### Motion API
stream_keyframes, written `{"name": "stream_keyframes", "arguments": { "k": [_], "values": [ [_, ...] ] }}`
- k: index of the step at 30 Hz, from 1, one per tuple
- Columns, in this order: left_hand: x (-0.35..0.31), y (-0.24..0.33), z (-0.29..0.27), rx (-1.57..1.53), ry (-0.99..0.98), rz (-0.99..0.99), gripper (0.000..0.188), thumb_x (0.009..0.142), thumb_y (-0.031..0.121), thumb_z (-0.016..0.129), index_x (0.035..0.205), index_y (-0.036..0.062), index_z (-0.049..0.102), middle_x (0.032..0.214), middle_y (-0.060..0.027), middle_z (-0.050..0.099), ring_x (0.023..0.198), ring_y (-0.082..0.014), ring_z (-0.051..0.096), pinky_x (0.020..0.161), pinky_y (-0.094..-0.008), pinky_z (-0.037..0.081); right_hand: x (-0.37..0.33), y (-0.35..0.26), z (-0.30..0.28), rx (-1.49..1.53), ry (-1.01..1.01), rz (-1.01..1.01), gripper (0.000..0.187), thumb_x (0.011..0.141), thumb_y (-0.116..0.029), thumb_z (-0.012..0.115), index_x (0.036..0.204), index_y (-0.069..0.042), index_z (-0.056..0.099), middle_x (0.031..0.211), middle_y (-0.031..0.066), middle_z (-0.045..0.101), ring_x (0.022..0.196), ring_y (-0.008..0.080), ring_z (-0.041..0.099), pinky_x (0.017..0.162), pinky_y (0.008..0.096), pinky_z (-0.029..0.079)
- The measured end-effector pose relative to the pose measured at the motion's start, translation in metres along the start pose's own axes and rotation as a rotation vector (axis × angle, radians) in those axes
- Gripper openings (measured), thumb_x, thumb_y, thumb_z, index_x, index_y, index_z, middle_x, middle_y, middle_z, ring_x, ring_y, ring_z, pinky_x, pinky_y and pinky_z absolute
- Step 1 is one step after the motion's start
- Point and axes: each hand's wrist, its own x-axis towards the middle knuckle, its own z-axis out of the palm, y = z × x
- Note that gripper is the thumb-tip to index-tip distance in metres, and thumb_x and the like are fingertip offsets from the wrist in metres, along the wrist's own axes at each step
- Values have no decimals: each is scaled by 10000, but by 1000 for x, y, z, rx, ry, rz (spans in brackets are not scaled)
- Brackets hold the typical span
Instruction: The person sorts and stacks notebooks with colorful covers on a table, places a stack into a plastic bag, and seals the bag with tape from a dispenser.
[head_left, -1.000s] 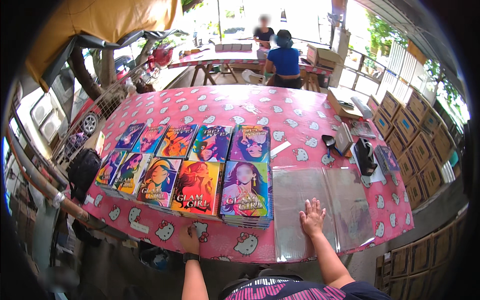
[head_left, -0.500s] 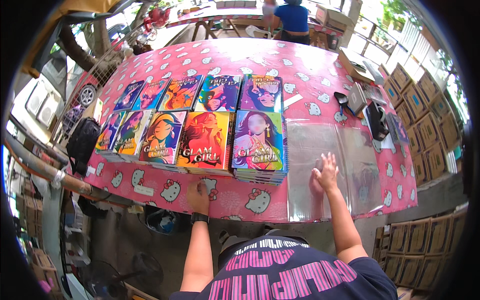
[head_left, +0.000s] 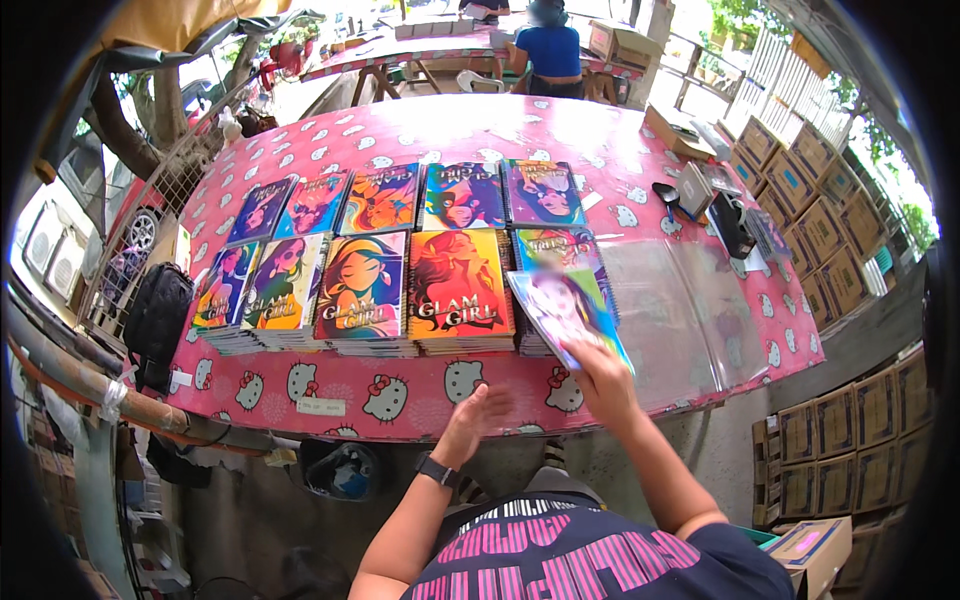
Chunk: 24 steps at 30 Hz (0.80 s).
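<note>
My right hand (head_left: 606, 382) grips the lower edge of a spiral notebook (head_left: 560, 305) with a colourful illustrated cover. The notebook is tilted over the front of the rightmost near stack (head_left: 565, 244), where another notebook lies on top. My left hand (head_left: 474, 420), wearing a dark wristband, hovers near the table's front edge with its fingers stretched out and nothing in them. More stacks of illustrated notebooks, among them an orange-red one (head_left: 462, 285), stand in two rows to the left and behind. Clear plastic sheets (head_left: 665, 320) lie flat to the right of the stacks.
A pink cartoon-patterned cover (head_left: 330, 385) spans the table. Pouches and a black case (head_left: 733, 225) lie at the far right. A black bag (head_left: 157, 312) hangs by the left edge. Cardboard boxes (head_left: 835, 430) are stacked at the right. Someone in blue (head_left: 549, 52) is at a far table.
My right hand has left the plastic sheets, moved left and lifted the top notebook from the rightmost near stack. My left hand has moved right and opened out. The view has shifted slightly.
</note>
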Motion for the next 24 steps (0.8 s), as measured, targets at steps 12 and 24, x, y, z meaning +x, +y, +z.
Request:
{"name": "stream_keyframes", "arguments": {
  "k": [12,24],
  "values": [
    [-49,2,-52,-4,63,-240,381,783,29,576,1158,-8,518,1029,-107,621,900,-218,628,818,-340,518,179,96,41,-24,-99,164,242,804,-139,603,1031,-77,659,1023,181,648,999,284,616,880,386,478],
    [-65,11,-96,-255,154,-137,390,953,184,409,1278,-30,431,1201,-170,566,1059,-297,588,940,-430,468,233,174,46,-321,310,41,191,903,-152,482,863,-34,627,790,203,636,682,327,639,568,400,500]
  ]
}}
